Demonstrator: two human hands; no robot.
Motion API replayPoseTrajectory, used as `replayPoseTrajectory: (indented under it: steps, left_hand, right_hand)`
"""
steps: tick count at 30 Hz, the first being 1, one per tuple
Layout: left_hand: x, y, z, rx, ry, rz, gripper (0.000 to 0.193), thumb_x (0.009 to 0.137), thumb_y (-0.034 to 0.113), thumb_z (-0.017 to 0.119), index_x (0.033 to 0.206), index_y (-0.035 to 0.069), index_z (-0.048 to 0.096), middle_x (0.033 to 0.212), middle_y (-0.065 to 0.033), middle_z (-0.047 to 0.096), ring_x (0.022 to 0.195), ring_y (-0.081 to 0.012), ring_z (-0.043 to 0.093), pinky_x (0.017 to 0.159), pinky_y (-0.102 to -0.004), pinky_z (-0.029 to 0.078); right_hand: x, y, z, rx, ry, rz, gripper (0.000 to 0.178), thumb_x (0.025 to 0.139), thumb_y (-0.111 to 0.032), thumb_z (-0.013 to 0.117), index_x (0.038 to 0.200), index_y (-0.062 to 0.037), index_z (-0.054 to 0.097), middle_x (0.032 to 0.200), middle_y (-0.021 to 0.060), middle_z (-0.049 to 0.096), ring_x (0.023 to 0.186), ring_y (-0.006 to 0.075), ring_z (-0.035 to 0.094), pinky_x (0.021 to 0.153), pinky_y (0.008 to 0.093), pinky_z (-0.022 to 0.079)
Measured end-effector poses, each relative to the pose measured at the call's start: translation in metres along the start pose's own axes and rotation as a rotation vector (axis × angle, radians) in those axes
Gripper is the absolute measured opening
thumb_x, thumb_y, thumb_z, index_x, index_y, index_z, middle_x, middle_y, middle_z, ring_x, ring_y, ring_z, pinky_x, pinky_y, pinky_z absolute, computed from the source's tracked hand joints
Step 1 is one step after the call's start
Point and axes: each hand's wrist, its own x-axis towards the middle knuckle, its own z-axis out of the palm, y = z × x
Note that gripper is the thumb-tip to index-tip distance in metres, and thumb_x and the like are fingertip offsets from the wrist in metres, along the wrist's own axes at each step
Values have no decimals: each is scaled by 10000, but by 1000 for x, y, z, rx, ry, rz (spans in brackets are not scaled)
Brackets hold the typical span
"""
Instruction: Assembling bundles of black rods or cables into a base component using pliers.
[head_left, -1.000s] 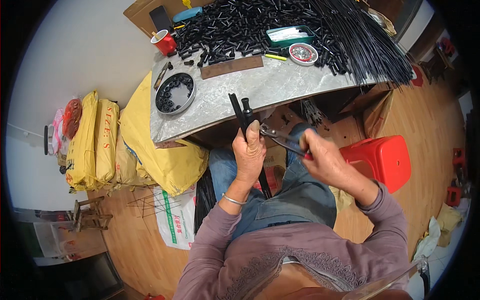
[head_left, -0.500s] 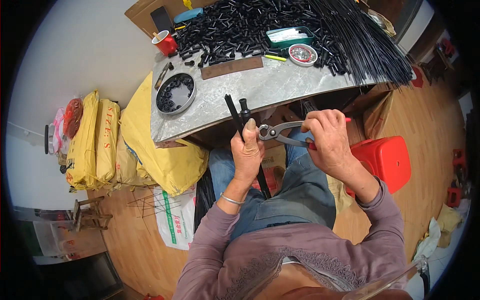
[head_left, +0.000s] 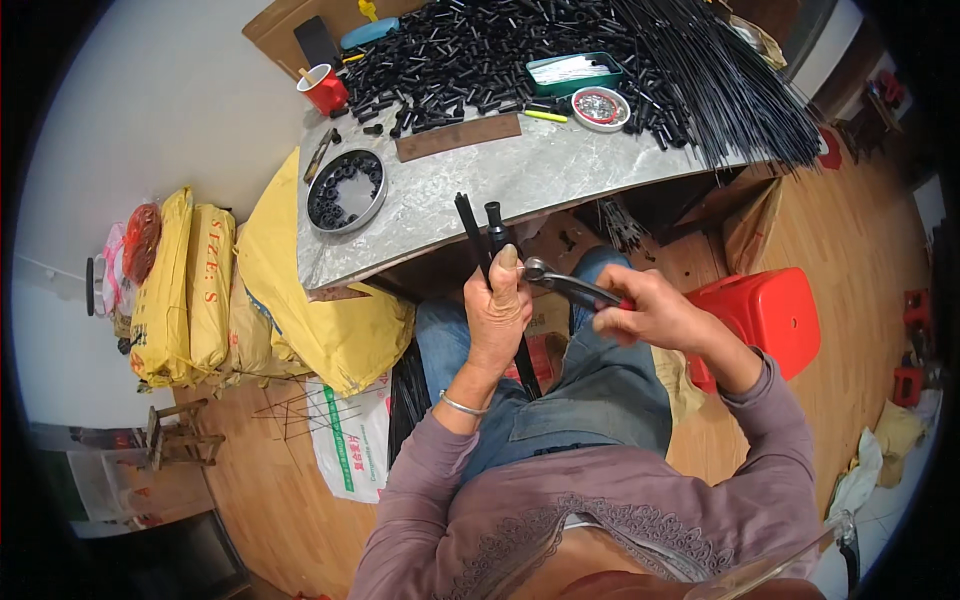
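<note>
Left hand (head_left: 497, 305) is clenched around black rods (head_left: 471, 222) and a black tube (head_left: 495, 228), held tilted slightly left above the lap, before the table (head_left: 440, 195). Right hand (head_left: 645, 308) grasps pincers (head_left: 572, 287); their head is at the left thumb. Contact with the tube cannot be determined.

Bare tabletop (head_left: 430, 190) is leaving passage along the front edge, held rods (head_left: 472, 228) standing before it, a tin (head_left: 360, 192) obstructing left, piled rods (head_left: 740, 100) right.
</note>
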Motion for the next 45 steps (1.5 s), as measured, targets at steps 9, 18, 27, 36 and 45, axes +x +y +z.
replayPoseTrajectory:
  steps: [9,18,27,36,45]
  left_hand:
    - [-7,8,-1,-173,-149,-3,439,923,464,561,851,32,528,552,13,424,418,-69,399,390,-221,345]
    - [2,14,-9,-140,-116,9,350,949,373,551,891,29,545,558,0,413,423,-98,408,397,-251,358]
    - [2,5,-10,-119,-197,66,638,796,636,575,969,26,502,567,35,371,431,-56,362,384,-202,300]
    - [1,4,-13,-180,-216,82,680,821,696,477,949,29,498,563,14,390,428,-85,380,394,-222,314]
    - [-5,5,-5,-39,-114,99,605,878,627,487,950,27,509,573,3,413,435,-89,402,399,-226,330]
  right_hand:
    - [9,14,-20,972,-842,411,356,857,-213,673,1053,-20,447,665,86,579,486,142,597,427,243,491]
    - [-14,-5,-18,-43,55,-170,308,866,-156,622,1115,0,527,821,128,613,742,266,632,643,364,481]
    - [-7,-1,-33,274,-676,191,351,841,-191,669,1092,-9,502,807,79,575,647,178,573,566,306,463]
    - [-26,8,-13,1168,-579,475,260,904,-227,627,962,7,531,747,101,634,525,141,609,458,259,499]
    - [-16,12,-38,-15,-137,-152,293,871,-211,612,1060,-2,532,790,142,607,664,269,619,581,369,466]
